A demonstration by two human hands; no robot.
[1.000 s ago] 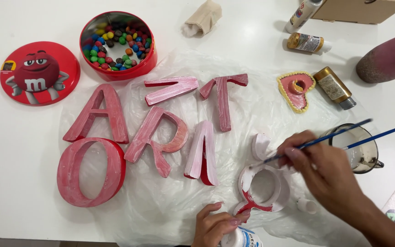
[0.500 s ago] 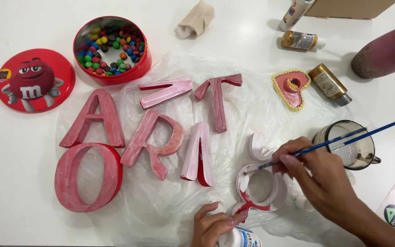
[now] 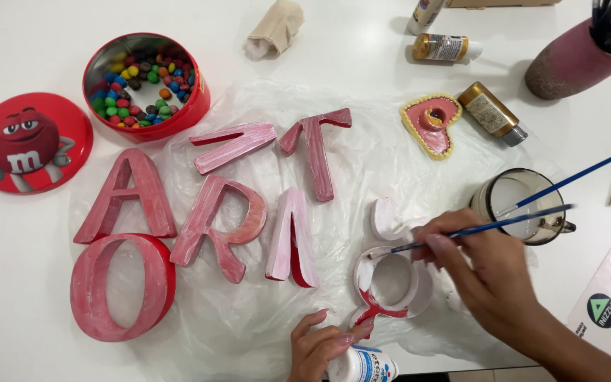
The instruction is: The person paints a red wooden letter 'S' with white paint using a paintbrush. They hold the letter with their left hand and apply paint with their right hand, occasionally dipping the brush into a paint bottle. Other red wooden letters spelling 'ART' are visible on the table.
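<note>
My right hand grips a thin blue-handled paintbrush, its tip touching the top edge of a white and red hollow letter shape lying on clear plastic sheeting. Down at the front edge my left hand steadies that shape's lower rim with its fingertips, and its palm rests on a white paint bottle. Left of the shape lie several pink-red painted letters, among them an O, an A, an R and a T.
An open red tin of coloured candies and its red lid sit at the left. A glass of water holding a brush, a pink heart dish, gold paint bottles, a brush pot and a rolled cloth stand behind.
My right hand has slid slightly down and left with the brush along the letter shape's rim. The view has shifted a little; the left hand stays at the shape's lower edge.
</note>
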